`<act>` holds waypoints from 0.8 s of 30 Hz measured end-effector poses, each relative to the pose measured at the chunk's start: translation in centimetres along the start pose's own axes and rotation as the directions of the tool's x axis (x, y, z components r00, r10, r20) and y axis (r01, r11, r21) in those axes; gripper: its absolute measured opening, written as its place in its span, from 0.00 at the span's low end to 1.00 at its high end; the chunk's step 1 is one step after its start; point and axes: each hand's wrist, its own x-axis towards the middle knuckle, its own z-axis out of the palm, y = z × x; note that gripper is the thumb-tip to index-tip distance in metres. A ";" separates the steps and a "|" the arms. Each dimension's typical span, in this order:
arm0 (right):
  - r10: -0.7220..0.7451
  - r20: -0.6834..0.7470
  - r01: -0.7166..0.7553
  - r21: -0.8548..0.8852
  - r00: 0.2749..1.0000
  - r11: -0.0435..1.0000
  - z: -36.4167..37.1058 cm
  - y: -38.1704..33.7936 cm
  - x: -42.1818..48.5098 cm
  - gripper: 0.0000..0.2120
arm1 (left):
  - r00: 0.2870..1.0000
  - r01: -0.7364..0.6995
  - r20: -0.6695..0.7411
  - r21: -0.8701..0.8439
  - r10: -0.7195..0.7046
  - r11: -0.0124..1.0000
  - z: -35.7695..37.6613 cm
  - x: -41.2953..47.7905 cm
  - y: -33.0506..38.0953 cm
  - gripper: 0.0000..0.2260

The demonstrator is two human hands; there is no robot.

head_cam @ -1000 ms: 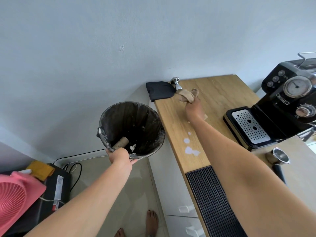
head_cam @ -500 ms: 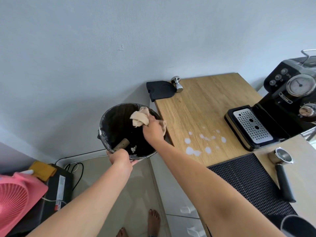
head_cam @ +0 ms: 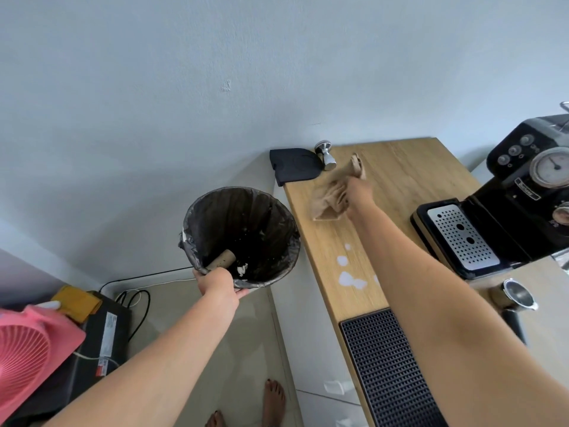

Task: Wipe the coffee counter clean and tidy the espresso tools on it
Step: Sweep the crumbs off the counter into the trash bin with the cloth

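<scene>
wall [head_cam: 154,87]: pale blue-grey; floor [head_cam: 234,349]: beige tile; cabinet [head_cam: 311,349]: white drawers

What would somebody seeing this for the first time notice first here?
Probably the black-lined bin, held up by the left hand beside the wooden counter, with a cardboard tube inside. Next, the right hand pressing a beige cloth on the counter near the far end, close to a metal tamper. White spills sit nearer, unwiped, with the black espresso machine at right.
</scene>
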 end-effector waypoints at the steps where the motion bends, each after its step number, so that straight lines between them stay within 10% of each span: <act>1: 0.035 -0.034 -0.037 -0.033 0.999 0.999 -0.9 0.2 0.8 0.13 | 1.000 0.004 0.003 -0.004 -0.004 1.000 0.0 0.1 0.0 0.28; 12: -0.283 -0.071 0.229 -0.419 0.957 0.879 -2.0 1.8 0.9 0.16 | 0.999 -0.037 -0.013 0.028 0.038 0.999 0.8 0.8 0.2 0.33; 18: -0.413 0.184 0.362 -0.837 0.892 0.409 0.4 3.3 -0.3 0.33 | 0.999 -0.051 -0.001 0.047 0.051 0.998 1.0 0.8 0.1 0.36; 24: -0.282 0.282 0.354 -0.900 0.917 0.252 2.1 4.7 -1.2 0.39 | 0.999 -0.048 0.002 0.064 0.048 0.997 1.0 1.0 0.3 0.34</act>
